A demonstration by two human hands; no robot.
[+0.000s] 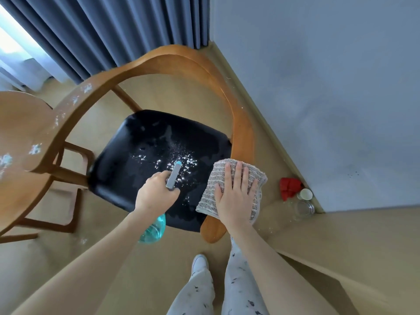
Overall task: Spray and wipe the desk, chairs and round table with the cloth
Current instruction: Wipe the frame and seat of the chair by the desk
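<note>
While the fingers of the right hand point(236, 196) lie straight and spread, pressing the folded cloth point(229, 189) flat on the right end of the wooden armrest point(241, 137) and the seat's right edge, those of the left hand point(155, 193) are curled round the neck of the spray bottle point(156, 226), its grey nozzle pointing down at the chair's black seat point(150, 146). White foam flecks speckle the middle of that seat just past the nozzle, and more flecks dot the left run of the curved rail and the pale round table point(16, 137) at the left edge, so by my reading spraying here is well along and wiping has barely begun: the cloth sits beside the foam, not on it. Faint dull patches on the seat may be wet film, though I cannot be sure. Left to do, judging by this, are the seat, the rail and the table; the desk is nowhere clearly in view, and whether any other chair exists or is finished cannot be told. The table is cut off by the frame, the bottle's body is half hidden under the left wrist, and the trigger finger is out of sight. Against the wall a red object point(289, 187) and a clear jar point(303, 206) sit on the floor, too small to identify further.
</note>
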